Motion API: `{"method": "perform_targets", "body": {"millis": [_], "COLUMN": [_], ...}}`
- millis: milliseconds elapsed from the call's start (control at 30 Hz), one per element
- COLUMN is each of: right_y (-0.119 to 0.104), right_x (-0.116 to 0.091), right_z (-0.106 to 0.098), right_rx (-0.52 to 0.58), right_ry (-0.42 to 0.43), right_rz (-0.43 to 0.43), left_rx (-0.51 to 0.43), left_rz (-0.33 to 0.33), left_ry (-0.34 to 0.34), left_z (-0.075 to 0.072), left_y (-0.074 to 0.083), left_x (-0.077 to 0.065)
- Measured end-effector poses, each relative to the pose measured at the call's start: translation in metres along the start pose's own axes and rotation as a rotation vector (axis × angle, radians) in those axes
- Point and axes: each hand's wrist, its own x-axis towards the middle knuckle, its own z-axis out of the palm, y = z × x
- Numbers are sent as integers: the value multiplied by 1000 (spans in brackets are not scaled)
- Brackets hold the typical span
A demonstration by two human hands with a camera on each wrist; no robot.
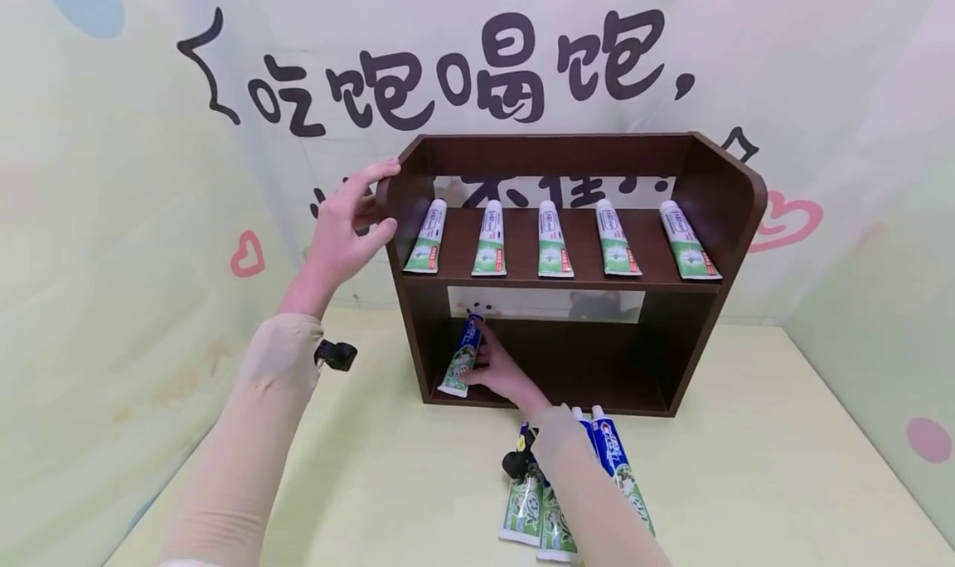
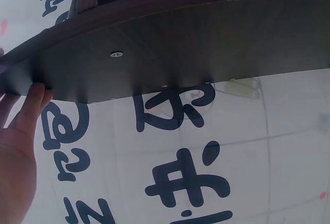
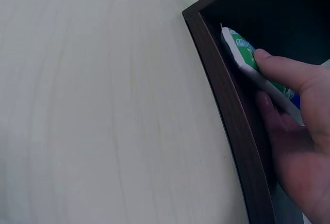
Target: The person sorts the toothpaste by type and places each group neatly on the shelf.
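A pale backdrop (image 1: 448, 20), printed with large dark characters, stands behind a light table (image 1: 746, 459). On the table is a dark brown two-tier shelf (image 1: 559, 154), its open front facing the person, which makes both levels reachable. The two hands are well apart. The left hand (image 1: 341, 227) has its fingers extended and spread against the front edge and outer face of the side panel (image 2: 206, 48), apparently to steady it. The right hand (image 1: 503, 372) clamps a blue-and-green tube (image 1: 462, 353) at the left end of the lower level, cap toward the back; the thumb lies over the printed face, a hold that seems suited to fine adjustment. Whether this tube touches the lower board (image 1: 574, 360) cannot be made out behind the hand. Further tubes (image 1: 618, 459) lie grouped before the shelf, partly hidden by the right forearm (image 1: 597, 501), presumably for easy reach. Five white-and-green tubes (image 1: 554, 239) form a spaced upper row, crimped ends forward, probably so each label shows. Smallest is a screw head (image 2: 116, 54) in the side panel.
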Motion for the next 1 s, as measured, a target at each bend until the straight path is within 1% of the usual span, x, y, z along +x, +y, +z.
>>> {"method": "perform_targets", "body": {"millis": [67, 200, 400, 533, 667, 833, 1000], "right_y": [0, -2, -3, -1, 1, -2, -3], "right_x": [0, 0, -1, -3, -4, -3, -2], "right_z": [-2, -4, -1, 2, 4, 5, 4], "right_rx": [9, 16, -40, -84, -113, -135, -186], "right_ry": [-23, -45, -50, -50, -44, -46, -51], "right_rz": [4, 3, 6, 5, -4, -26, -33], "left_rx": [-8, -52, -125, -126, -120, -129, -138], "left_rz": [4, -9, -35, -43, -35, -25, -27], "left_ry": [-7, -22, -22, -20, -16, 3, 19], "left_z": [-1, -3, -4, -3, -1, 0, 0], "left_y": [0, -2, -4, -4, -5, -6, -6], "left_x": [1, 3, 2, 0, 0, 0, 0]}}
